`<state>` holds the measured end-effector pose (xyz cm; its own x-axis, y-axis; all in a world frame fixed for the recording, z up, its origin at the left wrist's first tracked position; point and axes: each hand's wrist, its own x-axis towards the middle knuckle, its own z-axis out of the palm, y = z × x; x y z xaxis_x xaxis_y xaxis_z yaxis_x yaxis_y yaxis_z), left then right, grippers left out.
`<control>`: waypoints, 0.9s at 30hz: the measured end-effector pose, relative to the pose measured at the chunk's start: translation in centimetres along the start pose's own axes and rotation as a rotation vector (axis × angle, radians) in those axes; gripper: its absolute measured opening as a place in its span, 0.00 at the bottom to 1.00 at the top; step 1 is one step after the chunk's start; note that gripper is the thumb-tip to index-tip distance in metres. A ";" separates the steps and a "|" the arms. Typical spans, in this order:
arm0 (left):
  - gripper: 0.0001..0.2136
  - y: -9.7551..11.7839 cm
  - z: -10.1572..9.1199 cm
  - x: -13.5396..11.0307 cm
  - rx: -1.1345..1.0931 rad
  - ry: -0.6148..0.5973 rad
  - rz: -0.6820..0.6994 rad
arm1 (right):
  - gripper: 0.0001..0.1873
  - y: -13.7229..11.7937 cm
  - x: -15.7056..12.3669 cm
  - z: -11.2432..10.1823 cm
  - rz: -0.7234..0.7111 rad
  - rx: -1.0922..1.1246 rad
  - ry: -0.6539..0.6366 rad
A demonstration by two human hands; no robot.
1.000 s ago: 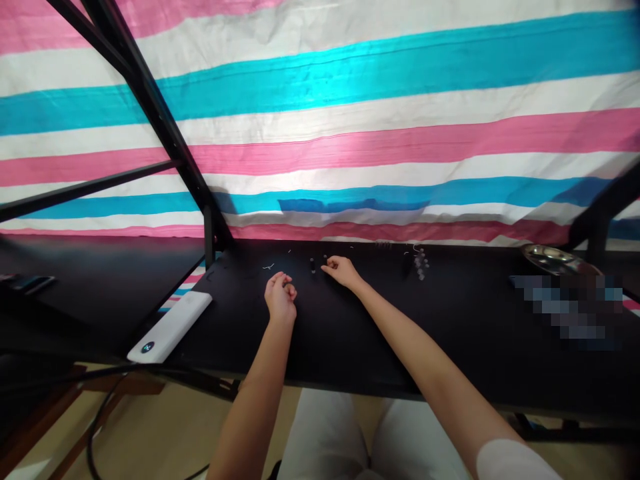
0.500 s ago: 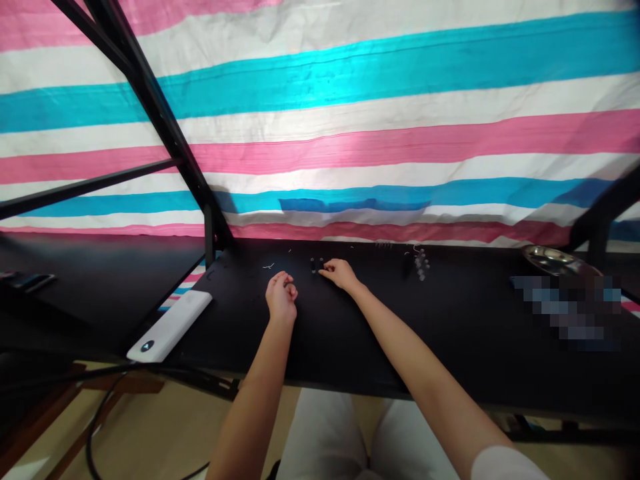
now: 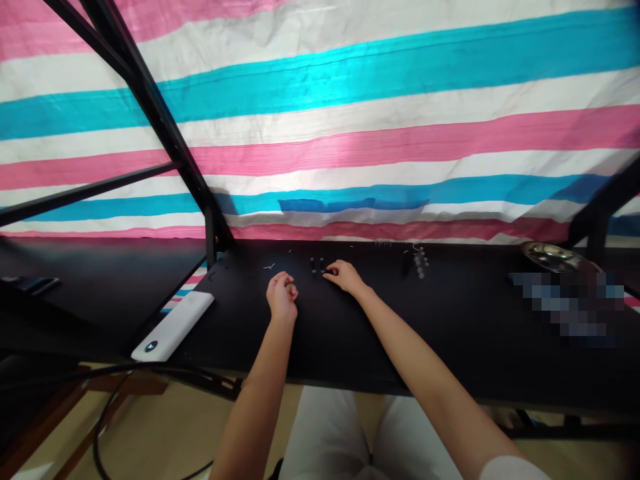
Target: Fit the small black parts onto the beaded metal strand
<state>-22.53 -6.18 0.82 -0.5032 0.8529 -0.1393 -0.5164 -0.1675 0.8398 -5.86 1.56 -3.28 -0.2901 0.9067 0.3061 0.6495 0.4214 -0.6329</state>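
Two small black pieces with greyish ends lie side by side on the black table, the left piece (image 3: 313, 265) apart from my hands and the right piece (image 3: 322, 265) by my right fingertips. My right hand (image 3: 346, 276) is closed in a pinch at the lower end of that right piece, with something dark at its fingertips. Left of the pieces, my left hand (image 3: 283, 297) rests with fingers curled in; whatever it holds, if anything, is hidden. A thin white scrap (image 3: 269, 267) lies just beyond it.
A cluster of small grey round pieces (image 3: 421, 263) lies to the right, with a row of tiny dark bits (image 3: 383, 243) at the back edge. A shiny metal dish (image 3: 555, 256) sits far right beside a blurred patch. A white power strip-like box (image 3: 174, 327) lies left, near black frame bars (image 3: 175, 143).
My right hand has shifted slightly right and toward me, so more of the right black piece shows. My left hand stays almost where it was.
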 end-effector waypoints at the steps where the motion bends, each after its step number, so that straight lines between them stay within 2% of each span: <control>1: 0.12 0.0 0.0 0.0 0.006 0.004 0.006 | 0.09 0.1 -0.3 -0.2 -0.008 -0.001 0.002; 6: 0.09 0.0 0.1 0.0 0.110 0.030 0.099 | 0.03 0.4 -2.2 -1.4 -0.038 -0.016 0.025; 8: 0.08 -0.2 0.2 -0.3 0.207 0.005 0.221 | 0.02 0.4 -3.2 -2.1 -0.051 -0.037 0.017; 10: 0.07 -0.8 0.5 -1.1 0.352 -0.089 0.369 | 0.03 0.4 -4.4 -2.9 -0.069 -0.055 0.000; 13: 0.07 -2.2 1.0 -3.1 0.675 -0.344 0.574 | 0.03 0.7 -6.6 -4.5 -0.110 -0.070 -0.031; 16: 0.09 -3.8 1.9 -5.5 1.061 -0.704 0.763 | 0.04 1.5 -8.8 -6.4 -0.141 -0.098 -0.037; 18: 0.11 -4.7 2.6 -6.8 1.259 -0.957 0.886 | 0.04 2.3 -10.0 -7.9 -0.113 -0.132 -0.023; 20: 0.12 -5.4 3.6 -7.7 1.386 -1.126 0.990 | 0.04 3.1 -10.9 -9.5 -0.017 -0.186 -0.014; 21: 0.13 -5.9 4.2 -8.0 1.431 -1.164 1.025 | 0.04 3.4 -11.3 -10.4 0.062 -0.223 -0.013; 23: 0.13 -6.9 5.7 -8.3 1.498 -1.168 1.057 | 0.04 4.1 -11.8 -11.9 0.273 -0.306 -0.012; 27: 0.14 -9.5 9.6 -8.2 1.568 -1.086 1.045 | 0.09 5.2 -12.4 -14.2 0.679 -0.430 0.017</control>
<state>-6.83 -6.83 -0.97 0.6243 0.7106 0.3243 0.7247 -0.6819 0.0989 11.09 -7.68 -0.30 0.2744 0.9610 -0.0341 0.8949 -0.2681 -0.3568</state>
